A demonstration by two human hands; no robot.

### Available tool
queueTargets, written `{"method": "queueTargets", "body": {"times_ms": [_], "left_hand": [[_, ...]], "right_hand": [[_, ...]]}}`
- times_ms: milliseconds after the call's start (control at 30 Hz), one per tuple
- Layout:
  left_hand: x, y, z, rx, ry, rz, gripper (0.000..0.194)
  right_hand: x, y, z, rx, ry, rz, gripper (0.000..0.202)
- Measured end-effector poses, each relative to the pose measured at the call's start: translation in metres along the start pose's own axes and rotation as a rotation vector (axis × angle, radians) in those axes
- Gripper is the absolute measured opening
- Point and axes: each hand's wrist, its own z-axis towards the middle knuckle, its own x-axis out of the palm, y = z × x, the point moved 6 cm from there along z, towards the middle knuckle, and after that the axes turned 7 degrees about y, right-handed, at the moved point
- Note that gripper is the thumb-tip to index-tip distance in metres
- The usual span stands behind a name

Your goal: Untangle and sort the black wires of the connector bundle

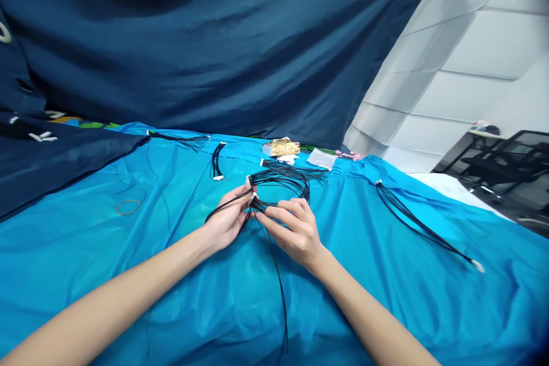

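Note:
A bundle of thin black wires (285, 178) with white connectors loops between my two hands over the blue sheet. My left hand (229, 217) is closed around wires next to a white connector (254, 199), and a second white connector (247, 180) stands at its fingertips. My right hand (295, 230) pinches the black wires just right of the connectors, its fingers bent together. One loose black wire (281, 286) hangs from between the hands toward the near edge. Some wires curve around the left hand's far side.
More black wire bundles lie at the back left (180, 140), behind the hands (218, 161) and at the right (418, 227). A gold packet (282, 147) and a clear bag (321, 158) sit at the back. A rubber band (127, 207) lies left. Dark cloth (193, 40) hangs behind.

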Motion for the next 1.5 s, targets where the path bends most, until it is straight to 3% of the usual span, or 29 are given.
{"method": "queueTargets", "body": {"times_ms": [267,400,500,633,767,833,900,1000,1067,1167,1267,1333,1500], "left_hand": [[0.0,-0.002,0.0,-0.003,-0.002,0.014,0.009],[-0.002,0.0,0.003,-0.011,-0.046,-0.019,0.007],[-0.003,0.0,0.005,-0.007,-0.036,-0.043,0.006],[-0.006,-0.002,0.007,0.006,-0.029,-0.035,0.009],[-0.011,0.0,0.009,0.009,-0.05,0.012,0.011],[-0.013,0.003,0.01,0.008,-0.045,0.033,0.012],[-0.014,0.005,0.011,0.007,-0.035,0.042,0.013],[-0.015,0.009,0.012,0.005,-0.031,0.05,0.015],[-0.016,0.01,0.011,0.005,-0.036,0.055,0.015],[-0.014,0.01,0.01,0.003,-0.021,0.06,0.017],[-0.008,0.01,0.008,0.003,0.055,0.065,0.015],[-0.003,0.009,0.007,0.015,0.111,0.065,0.014],[0.008,0.004,0.003,0.052,0.208,0.084,0.011]], "right_hand": [[-0.001,0.002,0.002,-0.113,0.037,-0.026,0.012],[0.003,-0.001,0.001,-0.065,0.071,0.048,0.014],[0.003,-0.013,0.002,0.116,0.067,0.281,0.015],[0.002,-0.035,0.001,0.477,-0.021,0.727,0.013],[0.004,-0.057,-0.009,0.838,-0.293,1.222,0.011],[0.005,-0.066,-0.013,0.939,-0.434,1.388,0.013],[0.002,-0.072,-0.014,0.981,-0.497,1.427,0.014],[-0.01,-0.078,-0.015,0.962,-0.5,1.277,0.025],[-0.023,-0.076,-0.013,0.884,-0.48,1.019,0.032],[-0.04,-0.056,-0.003,0.629,-0.353,0.49,0.031],[-0.037,-0.03,0.006,0.359,-0.174,0.127,0.02],[-0.031,-0.022,0.008,0.307,-0.108,0.029,0.011],[-0.027,-0.022,0.008,0.366,-0.084,0.001,0.003]]}}
